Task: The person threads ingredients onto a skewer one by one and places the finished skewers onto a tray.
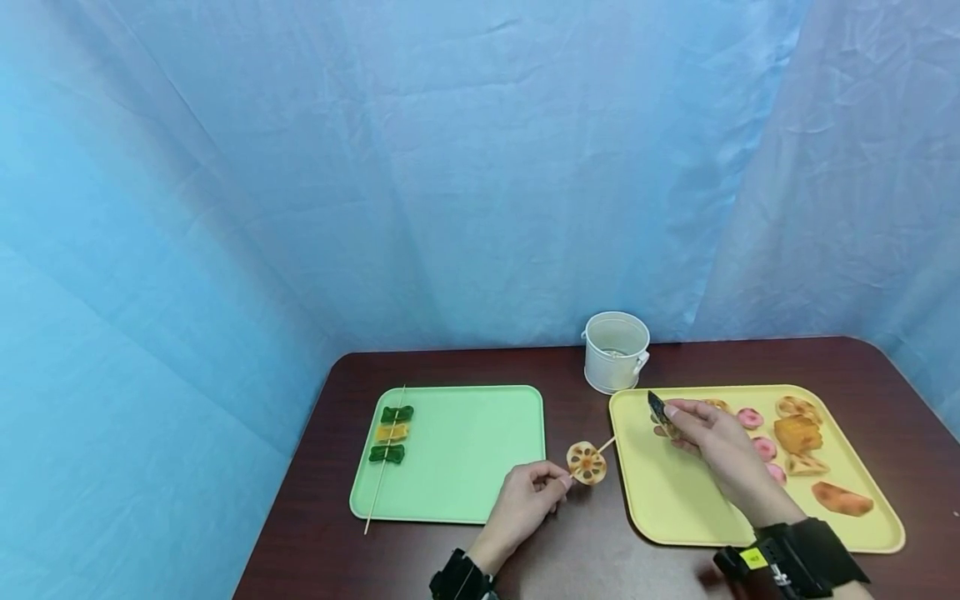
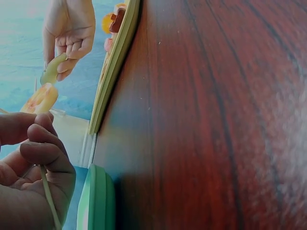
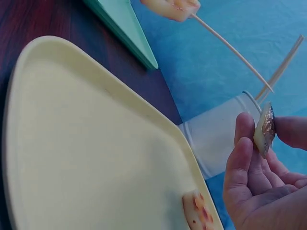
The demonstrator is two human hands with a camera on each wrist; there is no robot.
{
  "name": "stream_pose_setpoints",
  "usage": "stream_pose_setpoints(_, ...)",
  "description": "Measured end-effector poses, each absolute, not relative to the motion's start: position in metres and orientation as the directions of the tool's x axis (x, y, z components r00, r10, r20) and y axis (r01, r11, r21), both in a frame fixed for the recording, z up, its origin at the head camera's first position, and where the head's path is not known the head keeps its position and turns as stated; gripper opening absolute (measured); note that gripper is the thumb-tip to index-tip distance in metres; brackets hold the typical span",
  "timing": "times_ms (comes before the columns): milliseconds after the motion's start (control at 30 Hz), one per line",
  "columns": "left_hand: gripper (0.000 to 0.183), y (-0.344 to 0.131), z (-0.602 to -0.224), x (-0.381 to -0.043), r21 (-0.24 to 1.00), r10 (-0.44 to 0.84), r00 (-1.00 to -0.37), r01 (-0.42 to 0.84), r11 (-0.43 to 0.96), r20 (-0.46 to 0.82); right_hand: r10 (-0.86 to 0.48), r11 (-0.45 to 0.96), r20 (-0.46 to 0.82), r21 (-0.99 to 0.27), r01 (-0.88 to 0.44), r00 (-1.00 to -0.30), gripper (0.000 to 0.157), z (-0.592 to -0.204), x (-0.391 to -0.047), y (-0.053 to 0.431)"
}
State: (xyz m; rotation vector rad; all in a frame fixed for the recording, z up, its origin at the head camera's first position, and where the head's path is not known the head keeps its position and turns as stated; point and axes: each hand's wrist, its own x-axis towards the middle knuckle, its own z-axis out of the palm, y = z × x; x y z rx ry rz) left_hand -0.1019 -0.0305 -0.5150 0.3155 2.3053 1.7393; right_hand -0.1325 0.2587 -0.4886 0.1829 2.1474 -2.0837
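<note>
My left hand pinches a thin wooden skewer between the two trays. A browned lotus root slice is threaded on it, with the bare tip pointing up and to the right. Above the yellow tray's left part, my right hand pinches a small food piece between thumb and fingers. This piece has dark skin along one side and a pale yellowish body; its exact kind is unclear. It is apart from the skewer tip.
The yellow tray bears pink rounds, browned pieces and a long brown piece. On the green tray lies a loaded skewer with green and yellow pieces. A white bucket behind holds sticks.
</note>
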Motion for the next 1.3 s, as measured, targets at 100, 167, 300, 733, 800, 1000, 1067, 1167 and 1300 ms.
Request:
stream_pose_setpoints(100, 0.023, -0.031, -0.515, -0.102, 0.964, 0.320, -0.946, 0.030, 0.263, -0.057, -0.016, 0.002, -0.198, -0.980, 0.198, -0.980, 0.064, -0.488, -0.132, 0.258)
stream_pose_setpoints(167, 0.022, -0.030, -0.516, -0.102, 0.965, 0.321, -0.945, 0.024, 0.261, -0.063, -0.020, -0.003, -0.197, -0.980, 0.197, -0.980, 0.065, -0.488, -0.131, 0.258)
stream_pose_setpoints(300, 0.021, -0.029, -0.516, -0.101, 0.962, 0.316, -0.944, -0.003, 0.272, -0.092, -0.020, -0.025, -0.195, -0.980, 0.195, -0.981, 0.067, -0.488, -0.131, 0.257)
stream_pose_setpoints(733, 0.021, -0.029, -0.517, -0.098, 0.960, 0.318, -0.942, -0.018, 0.281, -0.111, 0.023, -0.073, -0.183, -0.981, 0.181, -0.983, 0.053, -0.489, -0.132, 0.253)
stream_pose_setpoints(800, 0.021, -0.029, -0.517, -0.098, 0.961, 0.317, -0.942, -0.017, 0.277, -0.108, 0.037, -0.075, -0.178, -0.982, 0.175, -0.983, 0.049, -0.489, -0.132, 0.253)
stream_pose_setpoints(1000, 0.021, -0.029, -0.517, -0.098, 0.963, 0.315, -0.943, -0.021, 0.269, -0.109, 0.055, 0.009, -0.152, -0.988, 0.153, -0.987, 0.052, -0.487, -0.131, 0.251)
stream_pose_setpoints(1067, 0.021, -0.029, -0.517, -0.098, 0.963, 0.317, -0.943, -0.015, 0.269, -0.104, 0.057, 0.060, -0.134, -0.989, 0.137, -0.989, 0.056, -0.486, -0.130, 0.250)
stream_pose_setpoints(1167, 0.021, -0.029, -0.518, -0.098, 0.961, 0.320, -0.943, 0.003, 0.276, -0.089, 0.048, 0.100, -0.116, -0.988, 0.121, -0.992, 0.062, -0.485, -0.129, 0.249)
stream_pose_setpoints(1300, 0.022, -0.028, -0.518, -0.098, 0.959, 0.314, -0.947, 0.025, 0.282, -0.067, 0.025, 0.097, -0.119, -0.988, 0.121, -0.993, 0.068, -0.485, -0.127, 0.246)
